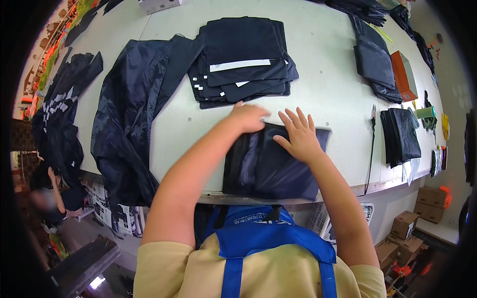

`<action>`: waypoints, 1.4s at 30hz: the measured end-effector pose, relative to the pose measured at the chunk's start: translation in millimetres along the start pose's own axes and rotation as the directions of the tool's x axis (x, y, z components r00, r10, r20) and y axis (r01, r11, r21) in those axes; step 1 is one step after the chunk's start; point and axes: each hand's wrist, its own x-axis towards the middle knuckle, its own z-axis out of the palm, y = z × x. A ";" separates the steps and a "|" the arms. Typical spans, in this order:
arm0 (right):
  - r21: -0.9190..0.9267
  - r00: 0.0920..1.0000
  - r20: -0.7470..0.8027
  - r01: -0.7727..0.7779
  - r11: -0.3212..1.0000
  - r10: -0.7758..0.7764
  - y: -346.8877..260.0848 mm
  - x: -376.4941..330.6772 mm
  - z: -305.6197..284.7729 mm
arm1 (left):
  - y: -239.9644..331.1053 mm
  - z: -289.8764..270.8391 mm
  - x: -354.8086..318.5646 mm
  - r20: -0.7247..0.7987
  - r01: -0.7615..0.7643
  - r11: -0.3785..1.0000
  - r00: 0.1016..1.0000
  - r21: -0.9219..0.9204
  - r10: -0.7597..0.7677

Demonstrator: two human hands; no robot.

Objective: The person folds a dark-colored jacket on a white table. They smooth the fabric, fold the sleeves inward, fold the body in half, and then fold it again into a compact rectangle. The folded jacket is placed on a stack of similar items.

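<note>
A dark, thin folded cloth (288,174) lies at the table's near edge, right before me. My right hand (300,139) rests on its upper right part, fingers spread and stretched out, palm down. At the cloth's far left corner is my left hand (247,119), bent to the right; its fingers are smeared by motion, so a grip cannot be made out. Just beyond both hands sits a stack of folded dark fabric pieces (243,42), with a white strip and small white tags showing.
Left of the stack, a loose dark garment (131,99) hangs over the table edge. Farther left lies a dark tagged pile (62,109). To the right are folded black bundles (400,136), an orange box (403,77) and a green thread spool (425,112). Another person (54,198) is at the far left.
</note>
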 end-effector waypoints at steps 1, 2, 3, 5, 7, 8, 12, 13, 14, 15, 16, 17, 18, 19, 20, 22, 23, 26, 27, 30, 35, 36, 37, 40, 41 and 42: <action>-0.082 0.999 0.029 -0.012 0.997 0.015 8.4 -3.6 18.1 | 7.1 23.4 -1.9 -0.364 -0.048 0.993 0.927 0.108 0.084; 0.022 0.980 0.126 -0.161 0.987 0.157 16.3 -7.9 23.7 | 30.5 20.3 -21.5 -0.458 -0.042 0.998 0.887 0.036 0.054; 0.111 0.932 0.234 -0.309 0.945 0.277 24.0 -13.7 26.7 | 52.6 14.2 -47.0 -0.548 -0.037 0.999 0.836 -0.034 0.012; 0.128 0.951 0.158 -0.288 0.949 0.267 28.1 -26.9 25.1 | 57.4 27.4 -87.6 -0.414 -0.030 0.914 0.897 -0.405 -0.153; 0.184 0.927 0.245 -0.333 0.925 0.285 27.1 -28.5 13.3 | 25.8 74.9 -99.9 -0.282 0.090 0.799 0.907 -0.594 -0.312; 0.200 0.900 0.329 -0.362 0.911 0.285 25.7 -23.9 7.7 | 26.0 77.8 -106.6 -0.234 0.082 0.739 0.920 -0.669 -0.315; 0.614 0.923 0.334 -0.368 0.698 0.193 33.7 5.2 13.9 | 15.7 88.5 -97.5 0.071 0.258 0.414 0.907 -0.873 -0.415; 0.636 0.925 0.354 -0.344 0.691 0.135 29.9 16.4 18.5 | 18.3 79.3 -92.3 0.158 0.294 0.317 0.907 -0.902 -0.390; 0.658 0.925 0.372 -0.320 0.681 0.076 28.6 28.8 25.0 | 21.3 67.0 -86.6 0.242 0.332 0.220 0.903 -0.917 -0.356; 0.679 0.922 0.388 -0.293 0.673 0.010 24.2 38.3 27.3 | 21.2 57.7 -81.9 0.317 0.368 0.117 0.894 -0.922 -0.316; 0.659 0.853 0.515 -0.458 0.596 0.086 19.1 41.2 23.3 | 17.2 56.6 -78.1 0.396 0.394 -0.063 0.881 -0.917 -0.259; 0.665 0.846 0.530 -0.457 0.590 0.058 17.4 41.3 18.5 | 17.1 55.1 -78.7 0.413 0.404 -0.086 0.891 -0.911 -0.188; 0.667 0.836 0.549 -0.459 0.587 0.030 17.2 38.4 14.6 | 17.6 55.0 -79.9 0.427 0.415 -0.114 0.897 -0.903 -0.113; 0.669 0.824 0.567 -0.461 0.583 0.002 18.2 34.4 12.0 | 18.2 55.6 -80.7 0.436 0.427 -0.140 0.899 -0.893 -0.038; 0.712 0.859 0.511 -0.400 0.577 -0.035 24.7 27.2 19.4 | 18.2 68.5 -81.4 0.417 0.409 -0.135 0.908 -0.902 -0.039; 0.729 0.874 0.474 -0.323 0.603 -0.106 27.7 17.6 13.1 | 30.7 76.7 -91.3 0.362 0.354 -0.123 0.931 -0.927 -0.047; 0.738 0.879 0.455 -0.283 0.612 -0.142 26.6 15.3 8.8 | 37.8 76.7 -97.1 0.321 0.313 -0.114 0.945 -0.943 -0.063; 0.720 0.892 0.421 -0.222 0.657 -0.161 9.1 21.4 -28.1 | 47.0 67.7 -105.2 0.291 0.295 0.053 0.954 -0.954 -0.065; 0.731 0.902 0.396 -0.198 0.653 -0.170 5.2 22.6 -35.6 | 49.8 62.1 -106.2 0.293 0.298 0.115 0.954 -0.948 -0.054; 0.652 0.891 0.416 -0.153 0.743 -0.181 6.5 23.5 -35.7 | 57.6 51.3 -111.3 0.264 0.271 0.266 0.963 -0.925 -0.061; 0.507 0.744 0.665 -0.386 0.771 -0.065 12.9 25.8 -36.9 | 49.8 75.7 -111.9 0.270 0.271 -0.062 0.963 -0.961 0.023; 0.545 0.741 0.668 -0.420 0.726 -0.073 11.4 24.2 -38.2 | 42.8 77.9 -105.3 0.359 0.363 -0.212 0.932 -0.907 0.058; 0.581 0.737 0.671 -0.453 0.677 -0.082 9.9 22.8 -39.5 | 38.2 79.9 -101.4 0.438 0.445 -0.354 0.893 -0.823 0.106; 0.611 0.759 0.648 -0.476 0.632 -0.056 3.8 16.6 -43.4 | 32.8 81.4 -82.4 0.384 0.309 0.421 0.918 -0.853 0.104; 0.613 0.773 0.632 -0.456 0.646 -0.055 4.2 13.1 -42.1 | 28.9 79.8 -76.6 0.393 0.237 0.613 0.910 -0.754 0.131; 0.616 0.789 0.612 -0.434 0.658 -0.052 8.9 10.0 -39.1 | 35.5 64.7 -78.0 0.326 0.138 0.796 0.942 -0.590 0.078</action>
